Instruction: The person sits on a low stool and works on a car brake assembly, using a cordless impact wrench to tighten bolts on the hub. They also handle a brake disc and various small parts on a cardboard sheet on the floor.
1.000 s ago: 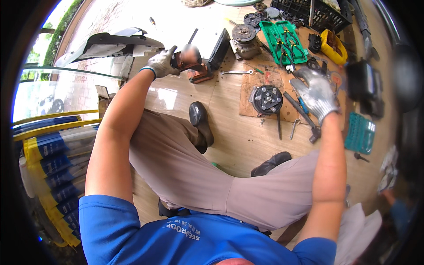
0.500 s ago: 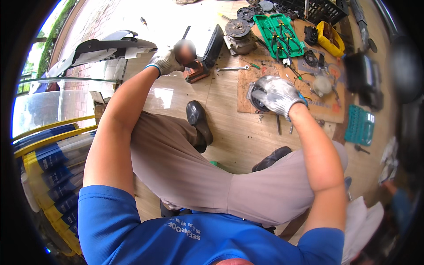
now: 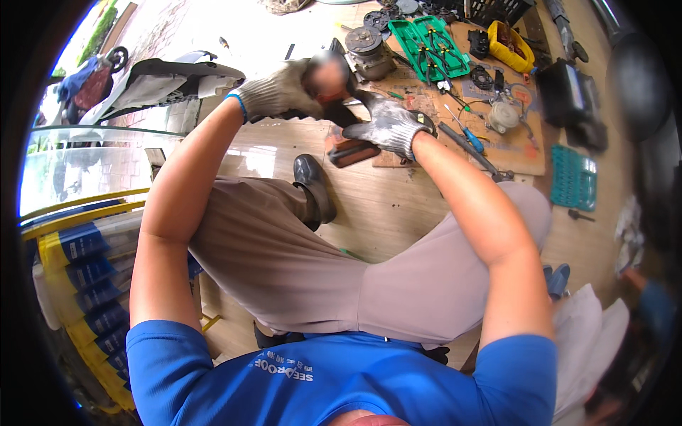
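Note:
In front of me, my left hand [image 3: 273, 92] in a grey-white work glove is closed on an orange-and-black cordless drill [image 3: 353, 153], its upper end smeared by a blur. From the right, my gloved right hand [image 3: 387, 122] closes on the drill's dark handle, above the battery base. The left fingertips are partly hidden behind the tool. Just past the right wrist, a round dark part [image 3: 426, 122] shows partly on the cardboard sheet [image 3: 444, 106]. A blue-handled screwdriver [image 3: 472, 140] and a long dark bar [image 3: 465, 148] lie right of that hand.
Beyond my hands stand a round metal motor-like unit [image 3: 366, 44] and an open green tool case [image 3: 430, 53] with pliers. A yellow tray [image 3: 510, 47], a black box [image 3: 565, 92] and a teal case [image 3: 574, 177] are at right. Vehicle panels [image 3: 167, 82] lie at left.
My right hand has left the round part on the cardboard and come left onto the drill. My left hand has brought the drill nearer and to the right.

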